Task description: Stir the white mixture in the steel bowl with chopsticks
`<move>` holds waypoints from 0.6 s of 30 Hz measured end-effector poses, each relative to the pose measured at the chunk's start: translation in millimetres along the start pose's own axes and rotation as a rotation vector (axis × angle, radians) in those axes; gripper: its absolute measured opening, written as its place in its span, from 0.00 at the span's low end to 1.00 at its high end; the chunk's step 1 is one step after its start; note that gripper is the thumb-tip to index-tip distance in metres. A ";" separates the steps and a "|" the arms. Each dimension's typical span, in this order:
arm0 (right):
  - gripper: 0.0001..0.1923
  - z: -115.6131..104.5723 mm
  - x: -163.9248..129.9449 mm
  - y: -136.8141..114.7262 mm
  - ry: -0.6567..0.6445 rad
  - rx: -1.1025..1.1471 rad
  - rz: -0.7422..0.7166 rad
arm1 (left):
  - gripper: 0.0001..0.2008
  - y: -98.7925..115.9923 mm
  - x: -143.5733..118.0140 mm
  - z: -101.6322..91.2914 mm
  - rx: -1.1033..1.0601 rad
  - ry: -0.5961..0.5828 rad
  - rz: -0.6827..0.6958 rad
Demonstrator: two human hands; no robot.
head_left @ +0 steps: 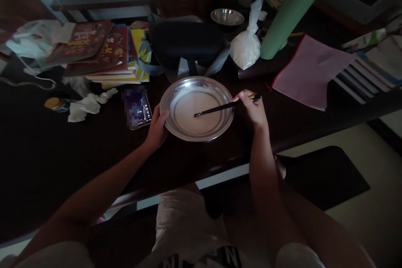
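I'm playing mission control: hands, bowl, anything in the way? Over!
Left hand holding metal bowl by its rim. Right hand holding black chopsticks, tips at pale mixture. Phone beside left hand, not blocking bowl.

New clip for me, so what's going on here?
A person sits at a dark table with a metal bowl of pale mixture. The left hand grips the bowl's rim, while the right hand holds black chopsticks, their tips in the mixture. A lit phone lies left of the bowl; a knotted bag of white contents stands beyond it.
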State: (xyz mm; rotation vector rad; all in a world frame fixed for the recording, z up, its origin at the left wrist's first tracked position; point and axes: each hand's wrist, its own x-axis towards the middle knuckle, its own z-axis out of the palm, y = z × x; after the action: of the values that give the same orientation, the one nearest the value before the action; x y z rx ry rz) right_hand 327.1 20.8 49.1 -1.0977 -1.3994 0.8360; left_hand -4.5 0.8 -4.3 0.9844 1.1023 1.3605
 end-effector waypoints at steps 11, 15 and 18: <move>0.28 0.1 0.2 0.0 -0.012 -0.017 -0.010 | 0.26 -1.4 0.8 -0.6 -0.021 0.026 -0.005; 0.29 -0.3 0.4 -0.1 0.085 -0.031 0.009 | 0.25 -1.4 0.4 -0.4 -0.020 0.017 0.009; 0.29 0.0 0.2 -0.4 0.016 -0.009 0.012 | 0.26 -0.8 0.3 0.0 -0.025 0.003 0.013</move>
State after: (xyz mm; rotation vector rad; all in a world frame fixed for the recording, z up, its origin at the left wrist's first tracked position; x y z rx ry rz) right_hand 327.1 20.9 49.5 -1.1187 -1.3859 0.8281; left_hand -4.3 1.2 -5.1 0.9734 1.0801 1.3832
